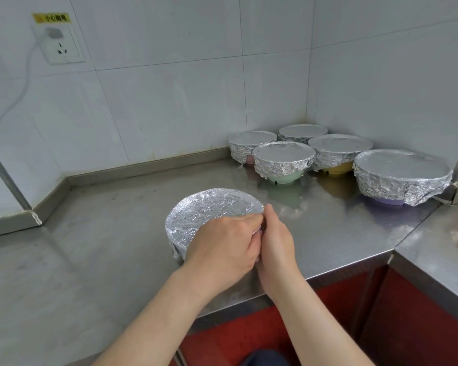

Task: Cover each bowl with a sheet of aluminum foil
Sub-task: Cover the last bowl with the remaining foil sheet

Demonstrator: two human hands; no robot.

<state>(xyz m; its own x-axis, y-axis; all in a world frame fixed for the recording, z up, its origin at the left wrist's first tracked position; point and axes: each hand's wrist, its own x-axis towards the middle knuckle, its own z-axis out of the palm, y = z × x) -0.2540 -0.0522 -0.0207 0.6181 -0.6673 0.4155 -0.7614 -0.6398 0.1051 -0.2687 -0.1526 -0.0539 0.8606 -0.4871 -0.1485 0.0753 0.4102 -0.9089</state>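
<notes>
Six bowls on desk (117, 207) | five capped bowls (283, 154) in back-right corner | sixth bowl (179, 241) front-centre under foil sheet (209, 210) | left hand (222, 247), right hand (275, 241): grips pinch foil sheet at near-right rim | foil judged light, soft, tear-prone; hold skirt below rim.

Near bowl (209, 215) upright, capped in crinkled foil, five more foil-capped bowls (283, 157) clustered behind, right
</notes>
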